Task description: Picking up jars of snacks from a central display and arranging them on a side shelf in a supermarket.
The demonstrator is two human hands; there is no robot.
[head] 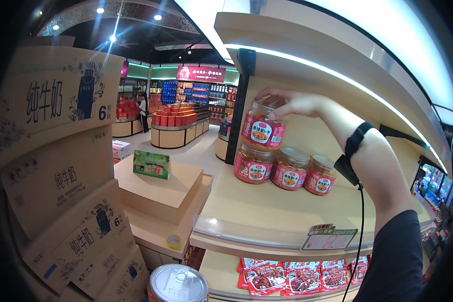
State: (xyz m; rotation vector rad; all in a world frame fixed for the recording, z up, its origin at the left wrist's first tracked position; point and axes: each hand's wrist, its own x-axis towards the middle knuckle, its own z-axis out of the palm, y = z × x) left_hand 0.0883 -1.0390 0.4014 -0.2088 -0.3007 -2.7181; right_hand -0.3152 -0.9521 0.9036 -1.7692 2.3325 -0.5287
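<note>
My right hand (287, 102) reaches in from the right, thumb and fingers around the lid end of a clear jar (263, 130) with a pink label. This jar rests on top of another pink-labelled jar (253, 166) at the left end of the shelf (271, 207). Two similar jars with silvery lids, a middle jar (290, 170) and a right jar (320, 176), stand beside the lower one. At the bottom edge is a further lidded jar (178, 284), nearest to me and mostly cut off. My left hand is out of view.
Stacked cardboard milk cartons (56, 102) rise on the left. A wooden display stand (162, 192) holds a green price card (151, 165) and a tape roll (174, 242). Red food packets (266, 277) lie below the shelf's price tag (329, 238). Farther back stands a person (143, 111).
</note>
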